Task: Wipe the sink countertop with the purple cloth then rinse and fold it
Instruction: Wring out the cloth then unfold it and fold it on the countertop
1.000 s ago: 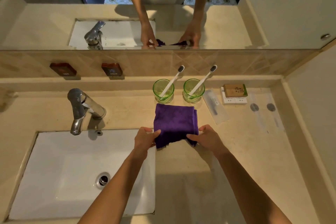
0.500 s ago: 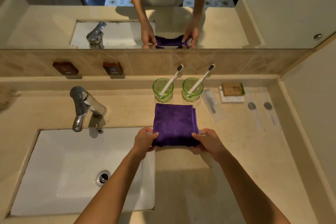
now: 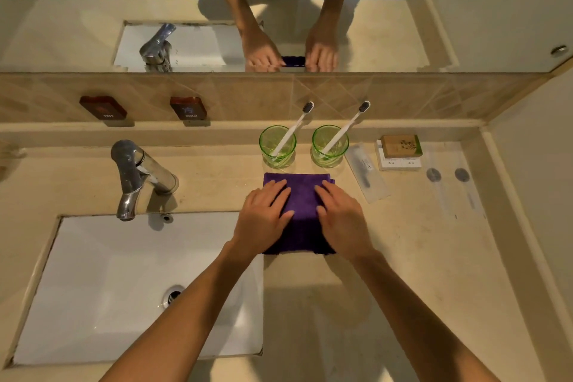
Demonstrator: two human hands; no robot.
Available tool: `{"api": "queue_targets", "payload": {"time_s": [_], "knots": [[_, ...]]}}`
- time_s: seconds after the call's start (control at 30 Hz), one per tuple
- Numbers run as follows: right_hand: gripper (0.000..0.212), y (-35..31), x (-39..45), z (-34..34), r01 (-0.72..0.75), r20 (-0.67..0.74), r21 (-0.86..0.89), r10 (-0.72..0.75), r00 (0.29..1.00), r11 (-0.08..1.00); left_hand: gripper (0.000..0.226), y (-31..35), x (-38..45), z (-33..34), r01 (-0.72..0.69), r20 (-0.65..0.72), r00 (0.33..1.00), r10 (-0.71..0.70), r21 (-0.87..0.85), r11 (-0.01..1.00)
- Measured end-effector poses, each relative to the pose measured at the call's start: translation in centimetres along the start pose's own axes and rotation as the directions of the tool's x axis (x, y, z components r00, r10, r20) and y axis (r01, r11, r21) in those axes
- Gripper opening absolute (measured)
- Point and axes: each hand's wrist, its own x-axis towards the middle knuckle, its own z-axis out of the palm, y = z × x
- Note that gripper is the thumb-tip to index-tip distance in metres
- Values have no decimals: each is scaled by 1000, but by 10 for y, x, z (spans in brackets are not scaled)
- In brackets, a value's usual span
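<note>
Countertop (image 3: 403, 257) bears purple cloth (image 3: 302, 198), mostly hidden under both flat hands.

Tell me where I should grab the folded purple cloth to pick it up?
Probably by the near edge of the folded purple cloth, coming from the front. It lies flat on the beige stone countertop under the left hand and right hand. The two green glass cups crowd its far edge; the near edge is clear.

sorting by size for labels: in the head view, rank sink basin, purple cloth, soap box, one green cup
1. sink basin
2. purple cloth, partly under both hands
3. green cup and soap box: look about alike, so unranked
</note>
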Motion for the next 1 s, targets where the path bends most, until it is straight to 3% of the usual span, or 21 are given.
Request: {"api": "queue_targets", "payload": {"time_s": [0.2,0.37,0.8,1.0], "knots": [[57,-11,-3,35,-133,161,-7,132,978,991,61,9,-4,26,123,221,965,-142,100,987],[59,4,-2,48,-104,127,-145,123,984,984,62,9,-13,40,205,219,950,-222,97,974],[59,10,22,47,-109,135,-172,133,982,979,62,0,10,37,189,234,946,-224,164,968],[66,12,28,33,-81,257,-145,117,959,986,60,-4,15,26,153,319,926,-203,176,972]]}}
